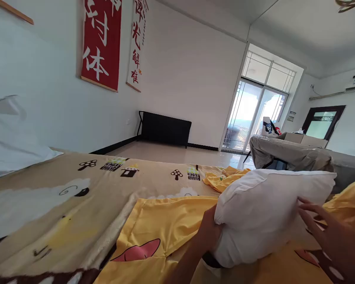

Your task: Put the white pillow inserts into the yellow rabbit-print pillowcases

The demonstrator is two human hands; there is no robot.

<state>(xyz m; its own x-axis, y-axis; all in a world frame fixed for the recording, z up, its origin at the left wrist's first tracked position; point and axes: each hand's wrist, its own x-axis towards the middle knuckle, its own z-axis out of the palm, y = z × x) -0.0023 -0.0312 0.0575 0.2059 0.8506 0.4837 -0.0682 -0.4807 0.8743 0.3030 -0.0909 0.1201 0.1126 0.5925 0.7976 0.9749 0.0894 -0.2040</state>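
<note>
A white pillow (263,213) is tilted up in front of me, low on the right. Its left end is gripped by my left hand (208,228), with the thumb side on the near edge. My right hand (322,225) is at the pillow's right part, fingers spread and the fingertips against or very close to the white cloth. Beneath the pillow lies a yellow pillowcase-like cloth (177,213) with a pink and dark pattern. It is spread over a beige blanket (106,197) printed with sheep, mushrooms and houses.
More yellow fabric (350,201) is bunched at the right edge, and another yellow piece (221,179) lies behind the pillow. A white pillow-like item (14,138) is at the left. Beyond stand a black folded frame (165,128) and a covered sofa (290,152) with boxes on it.
</note>
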